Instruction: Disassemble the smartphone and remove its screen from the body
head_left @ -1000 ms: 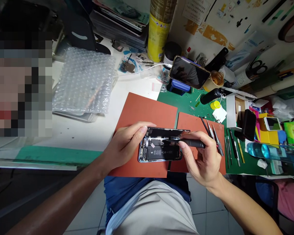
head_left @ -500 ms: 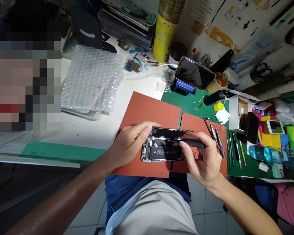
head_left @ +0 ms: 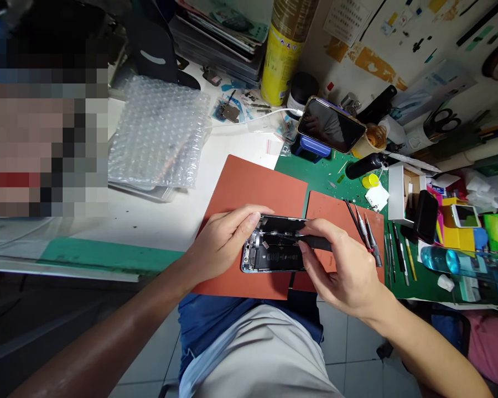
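Note:
An opened phone lies on the orange mat, its black battery and inner parts exposed. The lifted screen is tilted up along the phone's far edge. My left hand is closed on the left end of the screen, thumb on its near side. In my right hand, thumb and fingers pinch a black pointed tool. Its tapered tip reaches in between screen and battery; the exact contact cannot be made out. The right end of the phone is partly hidden by my right fingers.
Right of the phone lie pens and thin tools on a second mat, with more on the green surface. Another phone leans on a blue stand behind. Bubble wrap lies left; blue bottles lie right. A blurred-out person is far left.
My right hand has shifted left and slightly upward, bringing the black tool further over the phone and covering more of its right end. My left hand keeps its grip.

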Demonstrator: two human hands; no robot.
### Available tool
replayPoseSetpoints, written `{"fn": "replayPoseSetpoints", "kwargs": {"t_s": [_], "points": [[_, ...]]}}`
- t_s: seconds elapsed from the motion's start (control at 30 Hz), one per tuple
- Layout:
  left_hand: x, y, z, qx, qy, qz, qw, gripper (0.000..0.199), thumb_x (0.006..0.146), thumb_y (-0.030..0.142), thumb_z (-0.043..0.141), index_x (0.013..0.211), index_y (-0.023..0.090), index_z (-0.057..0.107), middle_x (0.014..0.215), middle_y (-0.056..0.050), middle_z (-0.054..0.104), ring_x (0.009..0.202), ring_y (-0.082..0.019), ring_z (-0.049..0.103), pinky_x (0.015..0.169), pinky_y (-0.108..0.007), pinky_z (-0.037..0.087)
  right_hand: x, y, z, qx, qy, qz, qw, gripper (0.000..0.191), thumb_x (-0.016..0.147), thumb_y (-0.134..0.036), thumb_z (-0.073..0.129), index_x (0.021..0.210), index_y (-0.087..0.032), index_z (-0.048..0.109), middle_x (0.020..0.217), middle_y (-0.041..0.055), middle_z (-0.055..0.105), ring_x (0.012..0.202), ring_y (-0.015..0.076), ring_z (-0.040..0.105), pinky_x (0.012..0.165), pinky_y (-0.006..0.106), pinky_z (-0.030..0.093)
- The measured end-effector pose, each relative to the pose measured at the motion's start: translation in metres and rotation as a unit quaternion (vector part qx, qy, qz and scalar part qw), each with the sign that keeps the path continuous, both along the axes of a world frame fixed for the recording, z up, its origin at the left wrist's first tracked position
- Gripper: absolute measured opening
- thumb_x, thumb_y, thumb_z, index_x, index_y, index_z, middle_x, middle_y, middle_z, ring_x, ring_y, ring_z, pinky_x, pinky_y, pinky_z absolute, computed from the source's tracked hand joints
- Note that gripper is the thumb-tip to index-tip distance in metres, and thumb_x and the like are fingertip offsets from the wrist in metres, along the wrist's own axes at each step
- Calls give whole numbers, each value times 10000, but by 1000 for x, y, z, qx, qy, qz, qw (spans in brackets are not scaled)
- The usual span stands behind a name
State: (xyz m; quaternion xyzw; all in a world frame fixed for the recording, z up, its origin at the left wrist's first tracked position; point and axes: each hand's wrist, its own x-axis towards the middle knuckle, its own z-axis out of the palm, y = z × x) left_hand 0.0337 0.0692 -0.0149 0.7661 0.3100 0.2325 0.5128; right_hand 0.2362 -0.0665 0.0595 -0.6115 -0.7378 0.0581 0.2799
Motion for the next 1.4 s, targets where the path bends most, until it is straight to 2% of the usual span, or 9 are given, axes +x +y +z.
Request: {"fn": "replayPoseSetpoints", "kwargs": {"t_s": [0.2, 0.3, 0.37, 0.5, 0.57, 0.7, 0.8, 1.0, 1.4], "points": [[0, 0, 1, 5, -23, -9, 1000, 374, 1139, 406, 410, 1216, 235, 734, 1108, -14, 833, 999, -167, 783, 868, -249, 582, 6, 12, 14, -67, -38, 51, 996, 259, 1058, -112, 564, 1312, -149, 531, 1073, 105, 757, 886, 219, 772, 719, 345, 626], [0, 0, 1, -1, -38, -17, 999, 359, 1142, 391, 413, 1213, 231, 726, 1081, -6, 831, 944, -150, 777, 842, -239, 578, 6, 16, 17, -49, -105, 47, 992, 81, 1092, -194, 600, 1153, -172, 551, 855, 37, 715, 695, 189, 706, 580, 325, 534], [0, 0, 1, 0, -40, -17, 999, 356, 1142, 387, 414, 1205, 229, 726, 1049, -4, 828, 920, -148, 774, 817, -239, 577, 5, 19, 20, -34, -139, 38, 989, 64, 1097, -197, 596, 1074, -191, 538, 765, 2, 673, 591, 169, 632, 519, 322, 466], [0, 1, 2, 3, -48, -22, 999, 353, 1142, 373, 414, 1208, 221, 725, 1026, -4, 825, 912, -146, 776, 812, -235, 579, 3, 21, 26, -80, -119, 74, 987, 78, 1076, -109, 514, 1078, -186, 527, 881, 57, 706, 707, 185, 660, 606, 321, 500], [0, 1, 2, 7, -53, -24, 998, 352, 1142, 368, 415, 1213, 218, 725, 1037, -8, 827, 939, -151, 781, 824, -233, 581, 2, 22, 27, -80, -113, 83, 987, 32, 1080, -151, 531, 1082, -182, 527, 917, 78, 717, 748, 199, 667, 634, 330, 509], [0, 1, 2, 16, -55, -25, 998, 345, 1142, 362, 420, 1218, 216, 724, 1069, -17, 829, 986, -160, 784, 842, -233, 582, 1, 24, 25, -42, -133, 76, 987, 50, 1071, -151, 550, 1063, -195, 527, 844, 41, 707, 636, 178, 603, 559, 332, 440], [0, 1, 0, 20, -63, -29, 997, 340, 1145, 358, 424, 1238, 218, 720, 1100, -18, 828, 1008, -156, 784, 863, -228, 579, 2, 25, 23, -57, -122, 80, 988, 79, 1040, -143, 532, 1112, -178, 535, 882, 60, 705, 705, 198, 641, 598, 335, 470], [0, -1, -2, 34, -67, -23, 997, 321, 1141, 333, 451, 1272, 216, 720, 1192, -34, 826, 1078, -159, 786, 937, -236, 585, 2, 23, 21, -41, -117, 76, 989, 60, 1055, -169, 517, 1105, -173, 551, 815, 35, 662, 647, 182, 615, 585, 314, 471], [-2, -6, -1, 30, -133, -55, 989, 339, 1137, 315, 432, 1344, 231, 687, 1351, -99, 769, 1286, -215, 719, 1141, -381, 563, 3, 13, 7, 24, -136, 69, 988, 102, 1102, -253, 535, 1124, -178, 599, 862, 77, 732, 583, 199, 663, 542, 337, 487]]}}
